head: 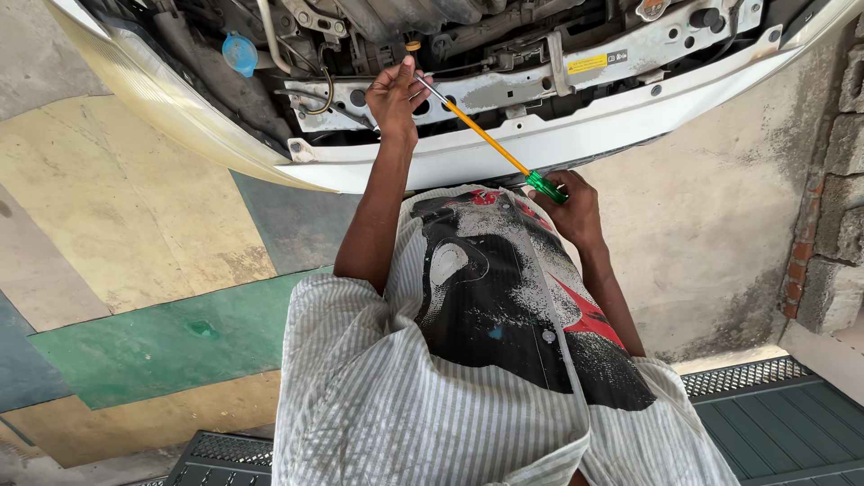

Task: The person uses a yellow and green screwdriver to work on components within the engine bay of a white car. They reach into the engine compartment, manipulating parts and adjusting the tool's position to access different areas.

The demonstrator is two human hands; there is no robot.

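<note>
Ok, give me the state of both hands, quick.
Left hand: closed on the shaft end of the screwdriver.
Right hand: closed on its green handle.

Open engine bay lies at top of view, ahead of the person. Front crossmember runs across it; bumper edge sits just below, nearer the person. Left hand is raised at the crossmember, left of centre. Right hand is lower and to the right, under the bumper edge. Screwdriver slants between both hands, handle in the right, tip by the left. Reservoir cap far left in bay. Brick wall at right edge. Floor grating lower right.
</note>
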